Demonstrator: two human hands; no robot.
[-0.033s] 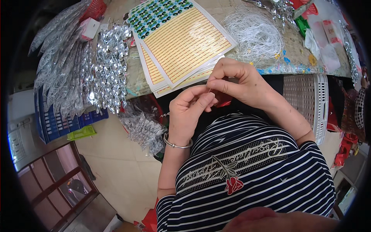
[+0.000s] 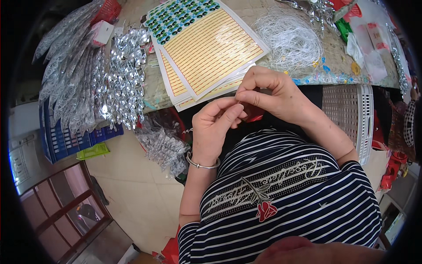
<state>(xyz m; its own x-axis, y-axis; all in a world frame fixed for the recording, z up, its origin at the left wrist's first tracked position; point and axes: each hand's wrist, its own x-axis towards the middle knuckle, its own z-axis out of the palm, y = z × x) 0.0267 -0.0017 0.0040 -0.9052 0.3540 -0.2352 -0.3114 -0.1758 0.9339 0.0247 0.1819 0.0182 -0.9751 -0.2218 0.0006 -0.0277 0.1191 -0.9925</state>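
Note:
My left hand (image 2: 214, 122) and my right hand (image 2: 274, 94) meet in front of my chest, just off the table's near edge. Thumb and forefinger are pinched together on each, the fingertips almost touching. Whatever sits between them is too fine to make out; a faint thin line shows at the tips. Just beyond my fingers lies a stack of printed sticker sheets (image 2: 211, 48), yellow with rows of red-edged strips and green-and-black oval shapes. A loose heap of white string (image 2: 292, 39) rests to its right. Something shiny and red (image 2: 254, 115) shows below my right hand.
Silver spiral ornaments (image 2: 125, 75) hang over the table's left edge, beside more bundled in clear plastic (image 2: 72, 83). A blue crate (image 2: 66, 141) and a small green basket (image 2: 93, 151) are below. At my right stands a pale plastic basket (image 2: 365, 123). The worn table (image 2: 307, 78) has paint spots.

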